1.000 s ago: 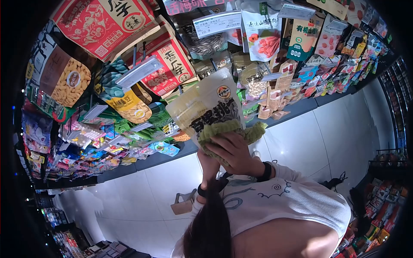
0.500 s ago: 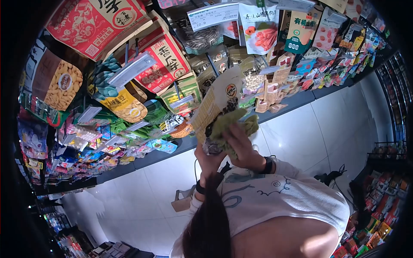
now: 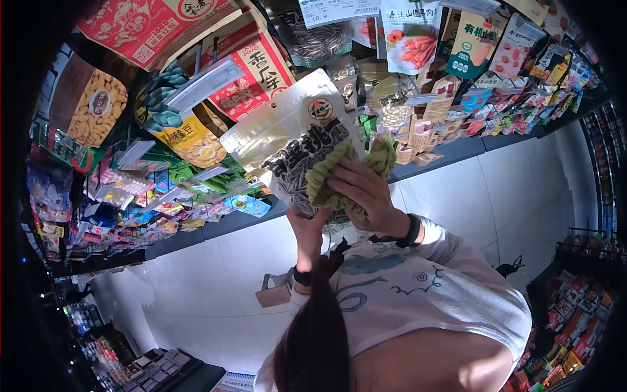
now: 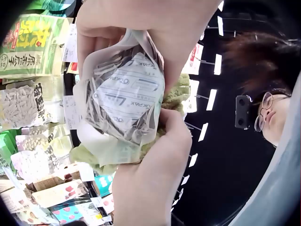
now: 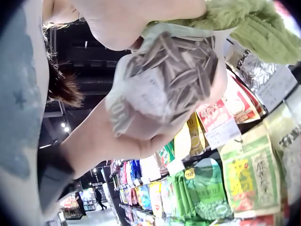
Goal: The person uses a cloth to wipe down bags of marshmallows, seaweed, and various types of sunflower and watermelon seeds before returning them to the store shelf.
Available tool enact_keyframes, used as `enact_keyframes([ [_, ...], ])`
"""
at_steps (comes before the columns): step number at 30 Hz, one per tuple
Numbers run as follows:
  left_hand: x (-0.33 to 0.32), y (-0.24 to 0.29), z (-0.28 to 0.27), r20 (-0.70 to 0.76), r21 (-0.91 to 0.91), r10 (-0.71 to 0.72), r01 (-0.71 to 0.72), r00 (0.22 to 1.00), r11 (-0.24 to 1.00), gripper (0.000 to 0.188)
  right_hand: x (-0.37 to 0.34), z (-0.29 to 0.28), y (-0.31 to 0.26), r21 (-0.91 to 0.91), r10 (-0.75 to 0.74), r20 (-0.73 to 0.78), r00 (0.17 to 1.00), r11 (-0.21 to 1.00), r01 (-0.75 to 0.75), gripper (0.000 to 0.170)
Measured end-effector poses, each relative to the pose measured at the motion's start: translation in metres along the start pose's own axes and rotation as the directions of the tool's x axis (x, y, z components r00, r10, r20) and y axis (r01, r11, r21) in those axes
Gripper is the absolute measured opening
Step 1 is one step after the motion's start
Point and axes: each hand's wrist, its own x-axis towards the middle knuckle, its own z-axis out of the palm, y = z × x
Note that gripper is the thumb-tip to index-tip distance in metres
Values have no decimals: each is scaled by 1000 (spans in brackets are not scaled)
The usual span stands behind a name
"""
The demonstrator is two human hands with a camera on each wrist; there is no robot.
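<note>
A clear-bottomed bag of sunflower seeds [image 3: 281, 171] with a silvery top and dark lettering is held up, tilted, before the shelf. At its lower end my left hand [image 3: 305, 230] grips it, thumb on the front. My right hand [image 3: 367, 199] holds a fluffy green cloth [image 3: 321, 179] against the bag's right side, fingers spread over the cloth. In the left wrist view the bag's underside shows a white printed sachet [image 4: 127, 92] among the seeds. From the right wrist view, the left hand [image 5: 136, 136] wraps round the bag's base, and the green cloth [image 5: 268, 37] hangs past the right hand.
Snack bags hang in dense rows behind, including a red bag [image 3: 251, 75] and a yellow bean bag [image 3: 196, 140]. Price tags [image 3: 206, 85] jut out from the hooks. A dark shelf base [image 3: 450, 153] borders the pale tiled floor [image 3: 235, 274]; a small stool-like object [image 3: 273, 294] stands there.
The bag swung nearly edge-on, then turned its front up again and shifted left. My right hand shifted the cloth from across the bag's lower front to its right side.
</note>
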Motion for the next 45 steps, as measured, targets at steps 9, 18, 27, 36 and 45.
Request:
enact_keyframes([
  [9,1,-18,-15,19,123,-70,67,997,990,38,-37,1,3,82,155,53,986,984,-159,53],
  [18,-8,-20,-20,77,272,-114,89,991,958,35,-28,-10,6,48,285,54,957,957,-287,58],
  [27,-1,-19,-25,-135,-2,-31,31,990,1000,24,-61,15,-4,229,175,163,971,950,-210,62],
  [36,-17,5,-19,-79,476,-50,82,996,876,40,-11,16,24,178,243,137,960,948,-265,70],
  [45,-7,16,14,-151,104,89,-74,985,992,41,-16,-13,8,93,343,-90,935,938,-335,63],
])
